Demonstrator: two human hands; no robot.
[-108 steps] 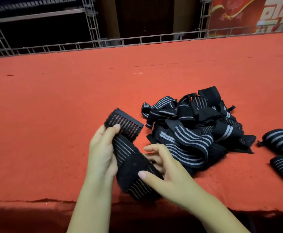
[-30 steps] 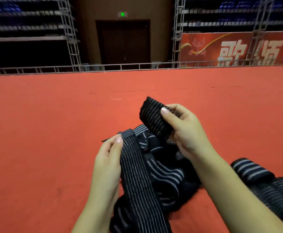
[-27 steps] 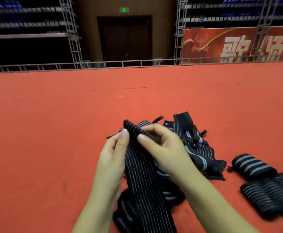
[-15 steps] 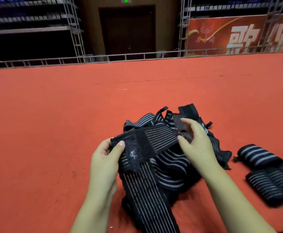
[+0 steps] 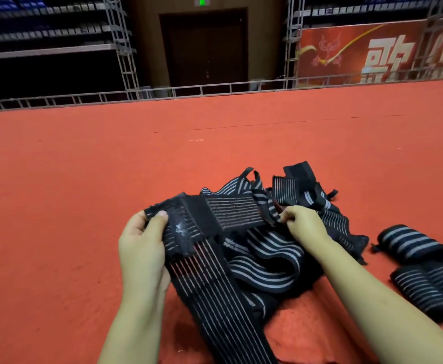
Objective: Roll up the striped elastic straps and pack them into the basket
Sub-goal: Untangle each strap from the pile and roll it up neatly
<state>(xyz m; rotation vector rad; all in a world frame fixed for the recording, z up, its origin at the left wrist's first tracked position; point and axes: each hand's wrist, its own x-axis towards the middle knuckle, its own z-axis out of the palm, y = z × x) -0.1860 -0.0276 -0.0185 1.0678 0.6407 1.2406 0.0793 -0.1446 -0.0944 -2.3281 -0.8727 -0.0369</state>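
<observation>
1. Around my work I see a broad red carpeted surface (image 5: 83, 179); at its far edge runs a low metal railing (image 5: 215, 88); behind that a dark door (image 5: 204, 46) under a green sign (image 5: 202, 1), and to the right a red banner (image 5: 372, 53) with pale characters.
2. Between my hands and the far carpet lies a tangled pile of loose straps (image 5: 281, 248), black with grey stripes; it sits directly behind and beneath the strap I hold, partly covered by it and by my right forearm.
3. To the right of the pile, apart from it, lie the rolled straps (image 5: 425, 266); one with broad stripes lies farther off, the finer-striped ones nearer me; I cannot count them surely.
4. My left hand (image 5: 141, 248) pinches the strap (image 5: 215, 258) at its folded corner, thumb on top, fingers curled beneath.
5. My right hand (image 5: 304, 227) pinches the strap's other end, fingers curled round the edge.
6. The strap is stretched flat between both hands above the pile; its fuzzy fastening patch faces up near my left thumb; the long thin-striped tail runs down towards me and out of view.
7. No basket shows in the head view.
</observation>
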